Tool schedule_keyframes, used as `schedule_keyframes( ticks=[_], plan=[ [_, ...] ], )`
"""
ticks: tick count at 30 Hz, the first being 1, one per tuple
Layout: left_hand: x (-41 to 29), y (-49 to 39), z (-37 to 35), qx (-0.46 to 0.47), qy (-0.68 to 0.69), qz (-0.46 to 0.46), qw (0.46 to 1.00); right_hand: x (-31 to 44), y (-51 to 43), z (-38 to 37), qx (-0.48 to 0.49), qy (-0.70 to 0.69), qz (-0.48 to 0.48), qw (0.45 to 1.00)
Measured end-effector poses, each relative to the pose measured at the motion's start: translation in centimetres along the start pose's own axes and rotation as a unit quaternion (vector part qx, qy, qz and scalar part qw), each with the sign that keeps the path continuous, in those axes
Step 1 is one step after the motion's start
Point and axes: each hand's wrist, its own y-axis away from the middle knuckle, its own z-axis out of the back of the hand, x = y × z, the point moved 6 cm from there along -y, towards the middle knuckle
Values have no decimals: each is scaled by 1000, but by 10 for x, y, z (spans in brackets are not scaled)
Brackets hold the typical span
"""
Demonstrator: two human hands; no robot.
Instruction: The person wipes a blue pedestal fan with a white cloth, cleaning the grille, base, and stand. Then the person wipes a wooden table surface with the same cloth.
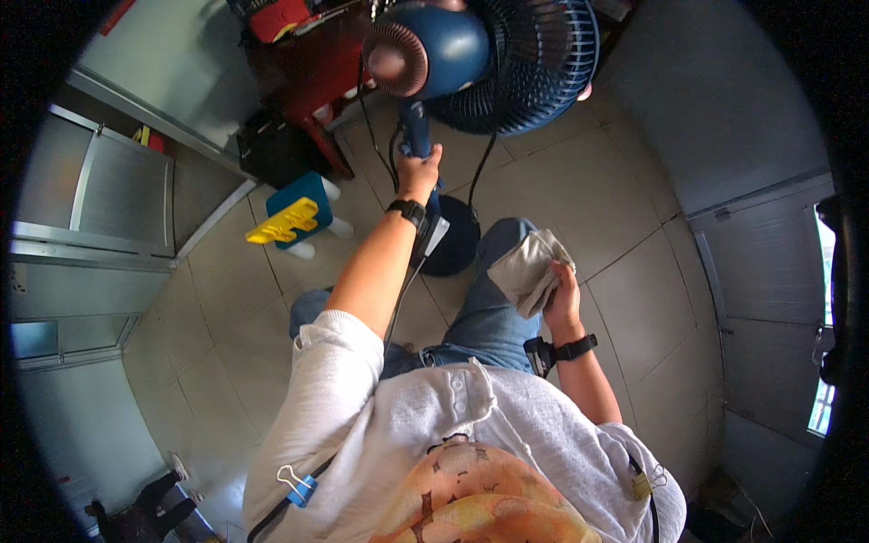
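A blue standing electric fan stands in front of me, its wire guard (523, 75) and motor housing (455, 51) at the top of the view. My left hand (419, 175) is closed around the fan's pole (415, 125), just below the motor housing. Beneath my left forearm, the fan's round dark base (451, 237) rests on the tiled floor. My right hand (563, 298) grips a folded, light grey-beige cloth (526, 271) above my right thigh, apart from the fan.
At left stands a small teal stool (319, 203) with white legs and a yellow plastic piece (285, 222) on it. Behind it are a red wooden table (322, 75) and a black box (278, 149). Dark cables hang by the fan. Grey panels (719, 108) line the right side.
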Motion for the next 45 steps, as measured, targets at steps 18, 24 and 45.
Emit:
schedule_keyframes(
  ticks=[18,24,45],
  plan=[
    [-14,-58,148,198,-70,-23,977,-1,-4,1,55,-6,19,998],
    [-6,-70,197,167,-172,-26,970,4,1,-6,31,15,18,999],
    [-200,156,252,-93,12,-337,937,112,92,-163,193,126,427,874]
  ],
)
